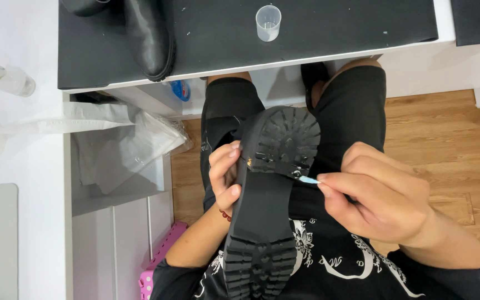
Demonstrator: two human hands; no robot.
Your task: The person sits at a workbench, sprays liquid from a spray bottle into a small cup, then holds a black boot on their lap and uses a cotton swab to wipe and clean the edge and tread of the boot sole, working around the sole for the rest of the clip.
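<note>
Left hand (224,176) grips boot (268,194) sole-up over lap, exposing tread. Right hand (381,200) pinches white swab (308,180), tip touching sole edge. Second boot (148,36) on table (334,22).

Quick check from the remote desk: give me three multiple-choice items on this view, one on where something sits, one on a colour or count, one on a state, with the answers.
1. Where does the small clear plastic cup stand?
A. on the black mat on the white desk
B. on the wooden floor
C. on the person's lap

2. How many black boots show?
A. one
B. two
C. three

3. How is the black lug-soled boot in the left hand turned?
A. sole up
B. sole down
C. lying in a box

Answers:
1. A, the cup is upright on the black mat.
2. B, one is held and a second black boot lies on the mat.
3. A, its treads face the camera while the right hand holds a small white swab at the sole's edge.
</note>
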